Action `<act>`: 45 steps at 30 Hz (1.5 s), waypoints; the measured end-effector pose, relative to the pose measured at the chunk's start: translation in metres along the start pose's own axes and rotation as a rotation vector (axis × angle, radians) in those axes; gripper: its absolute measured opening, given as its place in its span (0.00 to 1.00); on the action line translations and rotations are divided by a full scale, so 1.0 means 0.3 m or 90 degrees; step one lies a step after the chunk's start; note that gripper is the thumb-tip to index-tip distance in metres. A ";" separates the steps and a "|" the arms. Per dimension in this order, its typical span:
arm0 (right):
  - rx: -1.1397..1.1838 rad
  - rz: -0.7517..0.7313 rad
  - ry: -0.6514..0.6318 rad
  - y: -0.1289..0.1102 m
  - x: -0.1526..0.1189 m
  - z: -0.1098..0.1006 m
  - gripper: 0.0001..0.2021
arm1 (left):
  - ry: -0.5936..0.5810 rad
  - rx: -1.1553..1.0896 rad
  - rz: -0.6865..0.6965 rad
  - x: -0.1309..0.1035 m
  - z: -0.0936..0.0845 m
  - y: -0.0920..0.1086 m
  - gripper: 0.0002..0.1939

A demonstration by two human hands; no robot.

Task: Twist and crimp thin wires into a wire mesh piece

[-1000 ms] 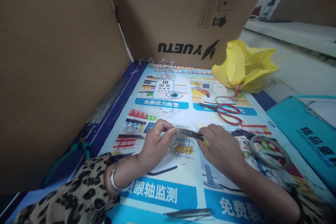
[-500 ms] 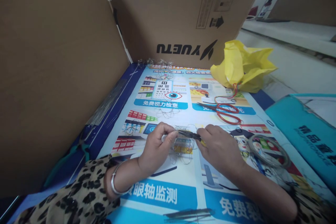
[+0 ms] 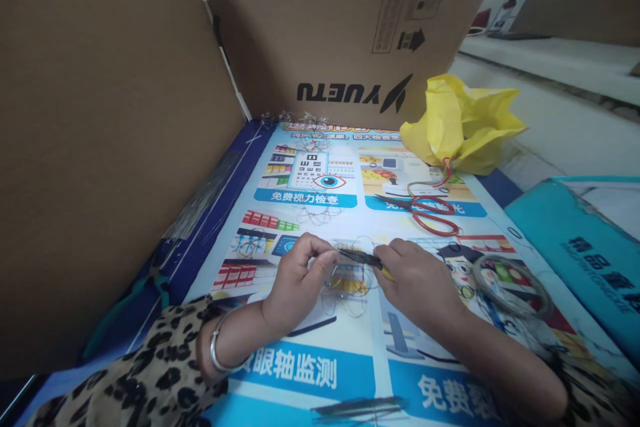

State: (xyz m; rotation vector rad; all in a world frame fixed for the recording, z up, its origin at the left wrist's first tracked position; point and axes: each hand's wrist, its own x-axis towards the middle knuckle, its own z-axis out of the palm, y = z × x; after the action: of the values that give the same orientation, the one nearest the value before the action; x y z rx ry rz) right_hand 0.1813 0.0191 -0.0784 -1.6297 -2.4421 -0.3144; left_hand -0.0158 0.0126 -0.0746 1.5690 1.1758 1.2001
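Note:
My right hand [image 3: 417, 280] is closed round the yellow handle of a pair of pliers [image 3: 361, 257], whose dark narrow jaws point left. Thumb and forefinger of my left hand [image 3: 306, 273] pinch together at the tip of those jaws. Thin bent wire [image 3: 353, 303] in a flower-like looped shape shows below and behind the pliers, between the hands. It seems to be held in my left fingers, though the pinched part is hidden. Under it lies a printed poster sheet [image 3: 350, 333].
Red-handled scissors [image 3: 434, 215] lie beyond my right hand, near a yellow paper bag [image 3: 453, 127]. A wire coil [image 3: 543, 300] rests at right, teal-handled pliers [image 3: 160, 283] at left. Cut wires [image 3: 360, 405] lie in front. Cardboard walls [image 3: 340, 27] stand behind and left.
Both hands stay almost in place, with the pliers still at the left fingertips. The pliers' jaws look slightly turned; the whole view has shifted a little.

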 end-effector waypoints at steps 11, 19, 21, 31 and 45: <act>0.000 -0.013 -0.017 0.005 -0.003 0.001 0.06 | -0.012 0.003 0.006 0.000 -0.005 -0.002 0.07; 0.010 -0.015 -0.035 0.006 0.000 -0.011 0.06 | -0.038 -0.001 -0.004 0.005 -0.008 -0.001 0.07; 0.037 -0.007 -0.047 0.015 0.004 -0.008 0.07 | -0.051 -0.003 -0.009 0.013 -0.014 0.001 0.07; 0.226 0.017 -0.077 0.081 0.011 0.030 0.07 | -0.124 -0.116 -0.018 0.049 -0.045 -0.009 0.05; 0.112 -0.081 0.044 0.062 -0.006 -0.018 0.05 | -0.202 -0.227 0.060 0.066 -0.051 -0.035 0.03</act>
State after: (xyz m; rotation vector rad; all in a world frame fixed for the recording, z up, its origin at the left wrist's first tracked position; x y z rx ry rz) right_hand 0.1995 0.0229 -0.0724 -1.3741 -2.4498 -0.1657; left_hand -0.0307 0.0353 -0.0773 1.4841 0.6494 1.0990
